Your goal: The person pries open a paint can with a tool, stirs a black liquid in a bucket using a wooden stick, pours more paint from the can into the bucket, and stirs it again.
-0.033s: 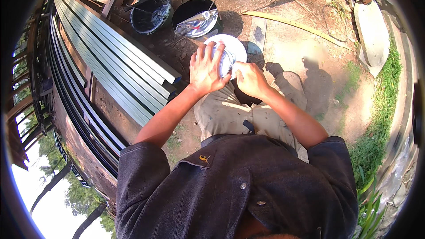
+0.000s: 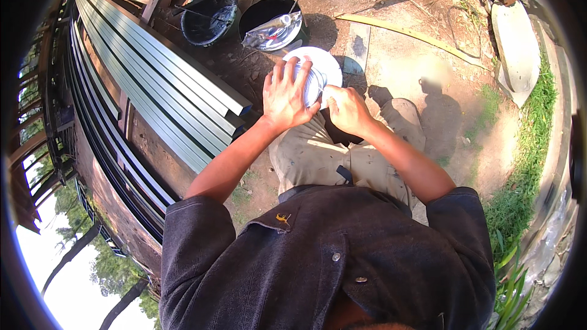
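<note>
A white round piece (image 2: 329, 66) with a wide pale rim and fine rings in its middle is in front of my knees. I cannot tell whether it is a lid, a spool or something else. Across its left part lies my left hand (image 2: 287, 93), palm down with the fingers spread. My right hand (image 2: 347, 110) is closed in a fist at the near right edge, its thumb close to the ringed middle. Whatever the fist grips is hidden, though a bright bit shows by the thumb. Both hands are close together above my tan trousers (image 2: 312, 159).
Long grey-green metal profiles (image 2: 159, 82) lie stacked to the left. Beyond the hands stand a dark basin (image 2: 208, 32) and a black bucket (image 2: 249, 19) with a crumpled silvery packet (image 2: 275, 33) on it. A yellow strip (image 2: 413, 33) lies on the dirt; grass (image 2: 520, 192) borders the right.
</note>
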Motion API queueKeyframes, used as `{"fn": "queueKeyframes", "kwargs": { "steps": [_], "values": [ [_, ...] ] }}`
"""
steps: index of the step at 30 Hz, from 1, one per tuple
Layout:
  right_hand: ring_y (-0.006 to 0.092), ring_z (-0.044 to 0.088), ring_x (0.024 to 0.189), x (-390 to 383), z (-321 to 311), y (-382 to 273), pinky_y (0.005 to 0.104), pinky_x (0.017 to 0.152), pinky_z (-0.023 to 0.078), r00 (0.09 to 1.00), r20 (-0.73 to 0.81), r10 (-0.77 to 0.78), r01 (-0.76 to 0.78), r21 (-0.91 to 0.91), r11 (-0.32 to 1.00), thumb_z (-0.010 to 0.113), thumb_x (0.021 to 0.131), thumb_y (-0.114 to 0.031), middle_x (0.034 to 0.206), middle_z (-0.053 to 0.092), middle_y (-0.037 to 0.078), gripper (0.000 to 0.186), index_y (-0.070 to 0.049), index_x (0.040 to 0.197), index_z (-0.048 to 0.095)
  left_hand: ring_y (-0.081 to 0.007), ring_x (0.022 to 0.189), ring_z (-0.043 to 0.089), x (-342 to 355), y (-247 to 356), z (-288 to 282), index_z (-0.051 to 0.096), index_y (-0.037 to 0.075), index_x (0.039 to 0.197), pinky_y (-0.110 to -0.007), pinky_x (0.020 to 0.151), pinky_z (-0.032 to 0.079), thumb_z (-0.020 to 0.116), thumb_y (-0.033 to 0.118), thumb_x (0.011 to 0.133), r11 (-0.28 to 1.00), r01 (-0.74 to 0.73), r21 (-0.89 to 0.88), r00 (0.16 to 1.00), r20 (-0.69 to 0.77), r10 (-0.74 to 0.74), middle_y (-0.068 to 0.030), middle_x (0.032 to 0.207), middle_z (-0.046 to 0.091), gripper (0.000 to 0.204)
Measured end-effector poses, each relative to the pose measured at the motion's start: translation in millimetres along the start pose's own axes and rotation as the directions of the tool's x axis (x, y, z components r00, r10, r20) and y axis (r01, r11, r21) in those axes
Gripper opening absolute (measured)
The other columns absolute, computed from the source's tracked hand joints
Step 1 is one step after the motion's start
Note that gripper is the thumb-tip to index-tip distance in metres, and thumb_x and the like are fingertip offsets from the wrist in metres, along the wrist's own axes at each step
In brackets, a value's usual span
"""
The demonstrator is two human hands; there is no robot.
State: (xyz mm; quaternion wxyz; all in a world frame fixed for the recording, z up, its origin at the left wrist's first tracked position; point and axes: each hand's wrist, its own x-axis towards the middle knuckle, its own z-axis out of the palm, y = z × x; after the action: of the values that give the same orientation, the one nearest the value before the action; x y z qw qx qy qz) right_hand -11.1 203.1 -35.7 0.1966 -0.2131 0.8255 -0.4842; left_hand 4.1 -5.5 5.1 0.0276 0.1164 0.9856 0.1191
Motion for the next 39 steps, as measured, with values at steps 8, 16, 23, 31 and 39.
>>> {"fn": "queueKeyframes", "kwargs": {
  "steps": [8, 16, 23, 31, 39],
  "values": [
    [0.0473, 0.074, 0.075, 12.9, 9.2, 39.3, 0.0551, 0.066, 0.057, 0.963, -0.039, -0.265, 0.266, 0.027, 0.964, 0.063, 0.097, -0.007, 0.080, 0.074, 0.020, 0.009, -0.004, 0.105, 0.065, -0.0440, 0.140, 0.049, 0.9, 1.3, -0.2, 0.051, 0.015, 0.157, -0.058, 0.111, 0.045, 0.085, 0.049, 0.074, 1.000, -0.001, 0.019, 1.000, -0.012, 0.002, -0.0209, 0.152, 0.050, 0.095],
    [0.0499, 0.074, 0.083, -2.6, -10.7, -22.7, 0.0594, 0.074, 0.057, 0.968, -0.152, 0.198, -0.212, -0.085, 0.973, 0.063, 0.102, -0.015, 0.085, 0.075, 0.027, 0.010, -0.006, 0.104, 0.067, -0.0442, 0.148, 0.041, 7.2, 35.9, 4.1, 0.044, 0.012, 0.162, -0.058, 0.117, 0.044, 0.092, 0.049, 0.072, 0.948, 0.319, 0.008, 0.946, -0.058, -0.318, -0.0214, 0.161, 0.044, 0.108],
    [0.0503, 0.073, 0.086, -19.1, -21.2, -48.4, 0.0579, 0.074, 0.055, 0.948, -0.184, 0.260, -0.271, -0.038, 0.962, 0.064, 0.104, -0.015, 0.087, 0.074, 0.026, 0.015, -0.006, 0.113, 0.072, -0.0485, 0.161, 0.028, 0.7, 28.9, -6.8, 0.032, 0.015, 0.172, -0.062, 0.125, 0.036, 0.097, 0.041, 0.071, 0.974, 0.224, -0.018, 0.974, 0.023, -0.224, -0.0265, 0.175, 0.027, 0.122],
    [0.0503, 0.071, 0.081, -30.4, -11.9, -45.9, 0.0592, 0.073, 0.054, 0.950, -0.144, 0.276, -0.281, -0.019, 0.959, 0.061, 0.104, -0.016, 0.080, 0.071, 0.026, 0.015, -0.006, 0.107, 0.071, -0.0454, 0.155, 0.040, -0.7, 11.0, -13.1, 0.042, 0.020, 0.167, -0.057, 0.116, 0.050, 0.095, 0.052, 0.074, 0.990, 0.140, -0.031, 0.989, 0.058, -0.138, -0.0232, 0.168, 0.039, 0.111],
    [0.0501, 0.072, 0.082, -45.2, -13.7, -48.0, 0.0607, 0.074, 0.055, 0.924, -0.161, 0.347, -0.359, -0.049, 0.932, 0.059, 0.105, -0.021, 0.081, 0.073, 0.025, 0.016, -0.012, 0.109, 0.072, -0.0495, 0.145, 0.047, -12.7, 15.5, -20.1, 0.039, 0.023, 0.170, -0.057, 0.114, 0.054, 0.101, 0.032, 0.070, 0.986, 0.145, -0.086, 0.989, 0.041, -0.142, -0.0267, 0.167, 0.036, 0.118]
  ]
}}
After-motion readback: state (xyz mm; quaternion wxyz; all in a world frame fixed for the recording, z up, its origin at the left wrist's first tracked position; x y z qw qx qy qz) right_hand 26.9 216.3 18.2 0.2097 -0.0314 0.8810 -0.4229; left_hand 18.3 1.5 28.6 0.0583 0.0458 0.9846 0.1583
